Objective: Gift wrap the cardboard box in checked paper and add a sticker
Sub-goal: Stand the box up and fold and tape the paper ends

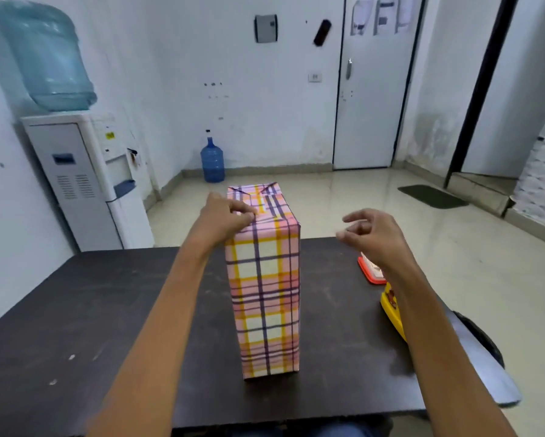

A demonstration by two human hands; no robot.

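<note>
Item 1: box, tall and narrow, standing upright on end near the middle of the dark surface. All visible faces are covered in checked paper of pink, yellow, white and dark purple. On the top end the paper is folded into flaps that meet across the top.

Item 2: left hand, resting on the near left part of the box's top end. The fingers are bent, with their tips on the folded paper. Whether they pinch the paper or only press it down cannot be told.

Item 3: right hand, raised in the air to the right of the box and apart from it. The fingers are loosely curled and spread, with nothing visible between them.

Item 4: red-rimmed object, lying on the surface at the right and partly hidden behind the right wrist. What kind of object it is cannot be told.

Item 5: yellow object, at the right edge of the surface, just nearer than the red-rimmed one and partly hidden by the right forearm.

Item 6: water dispenser, white, against the left wall beyond the surface, with a large pale bottle on top.

Item 7: blue bottle, standing on the floor by the far wall.

Item 8: white door, shut, in the far wall. A dark mat lies on the floor to its right.
</note>
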